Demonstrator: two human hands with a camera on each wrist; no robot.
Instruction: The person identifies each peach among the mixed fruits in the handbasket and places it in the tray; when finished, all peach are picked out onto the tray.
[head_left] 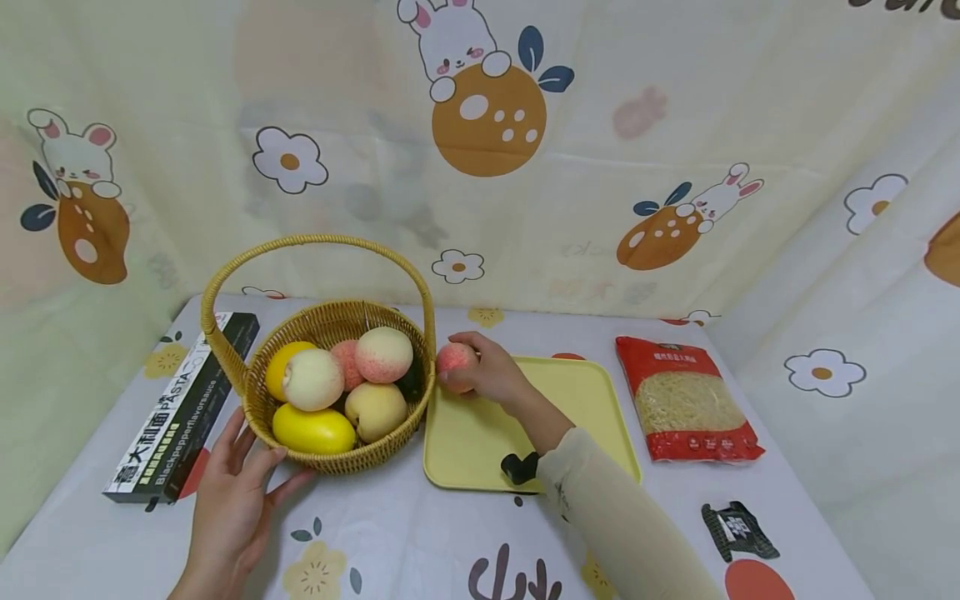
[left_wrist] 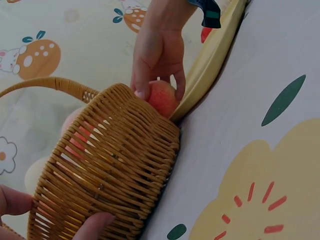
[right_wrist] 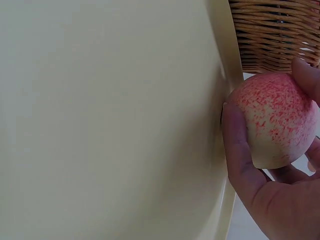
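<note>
We have the right hand [head_left: 489, 372] gripping a pink-speckled peach [right_wrist: 272, 122] at the edge of the yellow tray [head_left: 472, 442], just beside the wicker basket [head_left: 375, 455]; our left hand [head_left: 236, 492], fingers spread, touches the basket wall; black-pepper pasta box [head_left: 183, 417] lies left of the basket
</note>
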